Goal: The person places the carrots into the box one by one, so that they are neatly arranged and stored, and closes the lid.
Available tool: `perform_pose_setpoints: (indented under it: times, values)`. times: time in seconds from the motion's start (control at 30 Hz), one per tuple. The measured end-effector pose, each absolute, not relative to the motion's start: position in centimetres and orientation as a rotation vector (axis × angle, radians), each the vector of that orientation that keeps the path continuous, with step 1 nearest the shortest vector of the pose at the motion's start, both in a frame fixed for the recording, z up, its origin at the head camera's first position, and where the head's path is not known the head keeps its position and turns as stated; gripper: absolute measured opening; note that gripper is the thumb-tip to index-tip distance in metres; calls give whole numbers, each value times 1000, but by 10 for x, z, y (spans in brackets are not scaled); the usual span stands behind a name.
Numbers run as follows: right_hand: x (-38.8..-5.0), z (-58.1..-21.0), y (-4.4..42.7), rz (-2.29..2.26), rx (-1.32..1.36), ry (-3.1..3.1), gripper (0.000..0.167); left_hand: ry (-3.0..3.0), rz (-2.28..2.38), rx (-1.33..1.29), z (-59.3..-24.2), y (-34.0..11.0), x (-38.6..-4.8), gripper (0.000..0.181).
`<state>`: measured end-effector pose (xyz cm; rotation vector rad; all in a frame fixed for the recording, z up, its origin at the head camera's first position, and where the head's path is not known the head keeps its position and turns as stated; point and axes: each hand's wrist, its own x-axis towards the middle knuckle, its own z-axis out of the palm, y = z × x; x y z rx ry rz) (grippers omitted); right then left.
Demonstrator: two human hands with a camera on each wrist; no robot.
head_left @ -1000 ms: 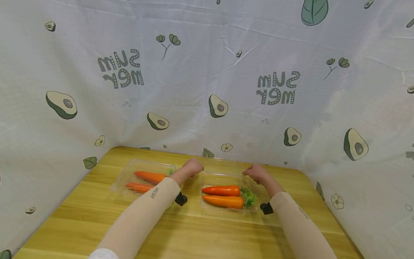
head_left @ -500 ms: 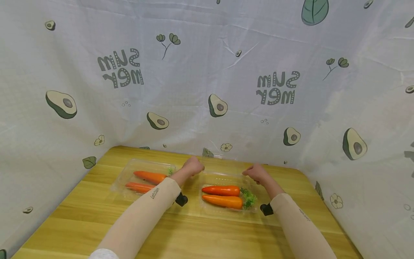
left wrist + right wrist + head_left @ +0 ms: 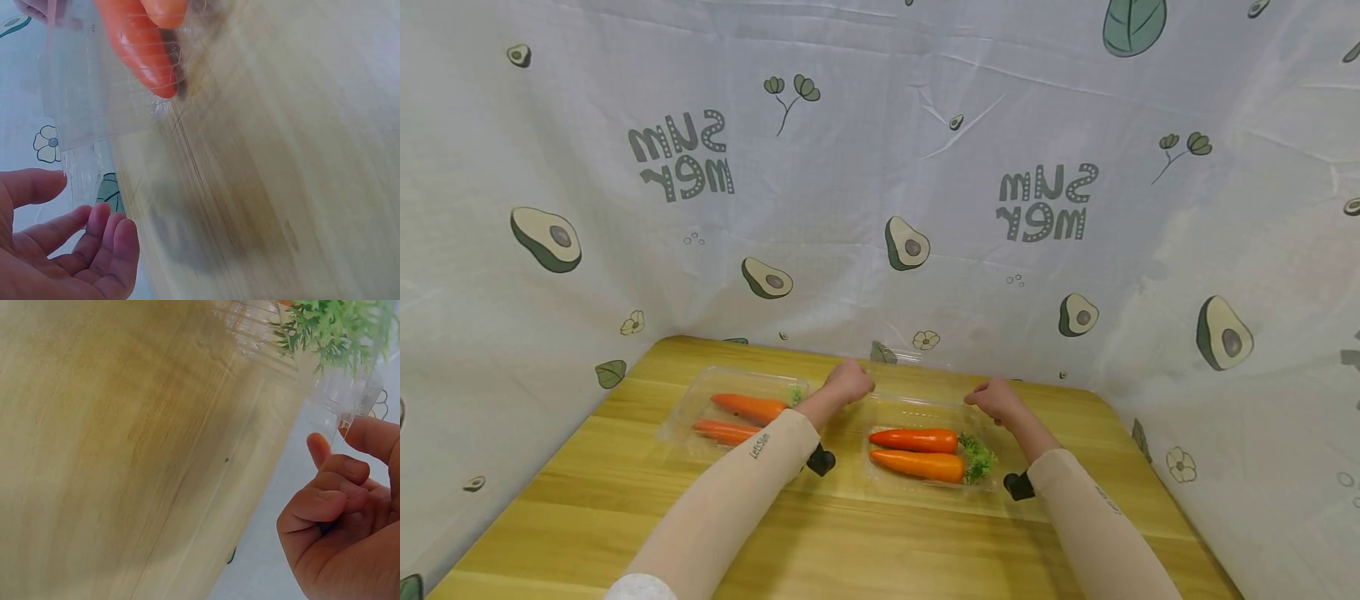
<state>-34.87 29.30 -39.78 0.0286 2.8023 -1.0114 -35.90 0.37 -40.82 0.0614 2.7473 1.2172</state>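
In the head view, a clear plastic container (image 3: 880, 485) lies with two orange carrots (image 3: 917, 465) inside, their green tops (image 3: 979, 458) at the right end. Its clear lid (image 3: 917, 379) stands open at the far side, tilted back. My left hand (image 3: 847, 383) pinches the lid's left edge; the left wrist view shows thumb and fingers (image 3: 75, 244) either side of the thin plastic. My right hand (image 3: 996, 398) pinches the right edge between thumb and index finger, its other fingers (image 3: 331, 497) curled. Transparency makes the lid's outline hard to follow.
Left of my left forearm is a second clear container (image 3: 688, 400) with two carrots (image 3: 748, 407), partly hidden by the sleeve. All rests on a wooden table (image 3: 865, 550). A white printed curtain (image 3: 850, 167) hangs close behind and at both sides.
The far edge of the lid has risen slightly, and my left hand has risen slightly with it. The right hand stays almost in place. Both containers and their carrots have not moved.
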Motion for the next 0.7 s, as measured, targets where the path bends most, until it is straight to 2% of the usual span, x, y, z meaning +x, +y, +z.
perform_pose_setpoints:
  times: [0.33, 0.5, 0.7]
  values:
    - [-344, -394, 292, -1024, -16, 2830, 21, 2742, 1274, 62, -405, 4, -358, 50]
    - [-341, -392, 290, -1026, -8, 2835, 29, 2721, 1292, 43, -402, 4, -355, 50]
    - [-338, -390, 288, -1037, -6, 2831, 29, 2721, 1316, 49, -403, 4, -354, 51]
